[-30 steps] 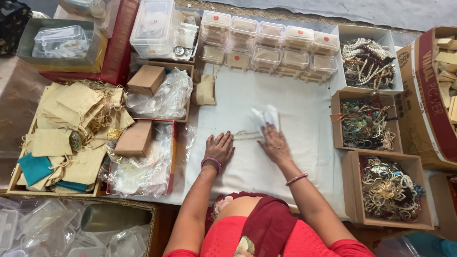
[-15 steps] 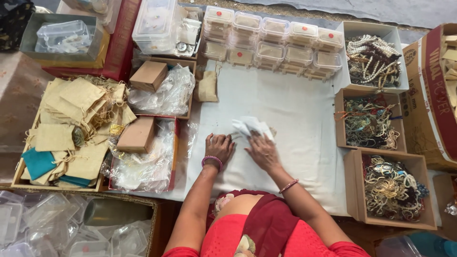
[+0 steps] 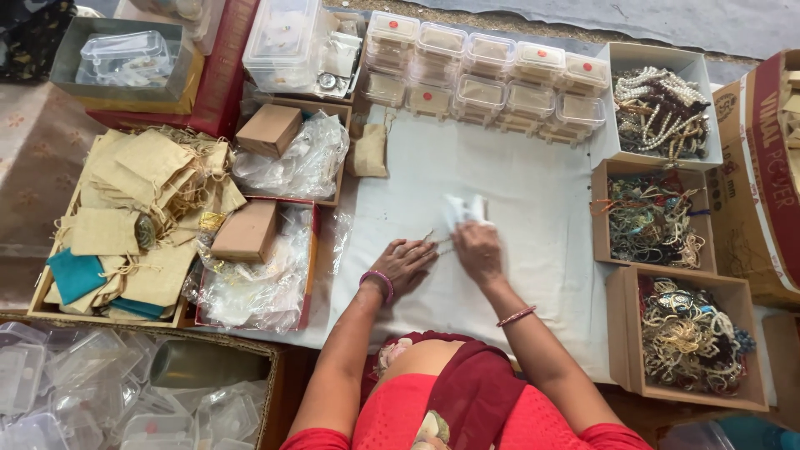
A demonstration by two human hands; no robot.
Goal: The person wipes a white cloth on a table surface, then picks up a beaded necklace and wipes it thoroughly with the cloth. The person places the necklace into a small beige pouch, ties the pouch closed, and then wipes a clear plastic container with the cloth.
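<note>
Both hands rest near the middle of the white cloth [image 3: 533, 175] covering the tabletop. The left hand [image 3: 406, 262] lies flat and open, fingers spread, palm down. The right hand [image 3: 477, 250] is closed on a small white pouch [image 3: 464, 208], whose top sticks out beyond the fingers. A thin chain [image 3: 435, 242] lies between the hands; its contact with them cannot be determined. Boxes of jewellery [image 3: 654, 221] stand to the right.

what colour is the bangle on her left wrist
Pink, or purplish pink: the bangle shows best in the head view.
</note>
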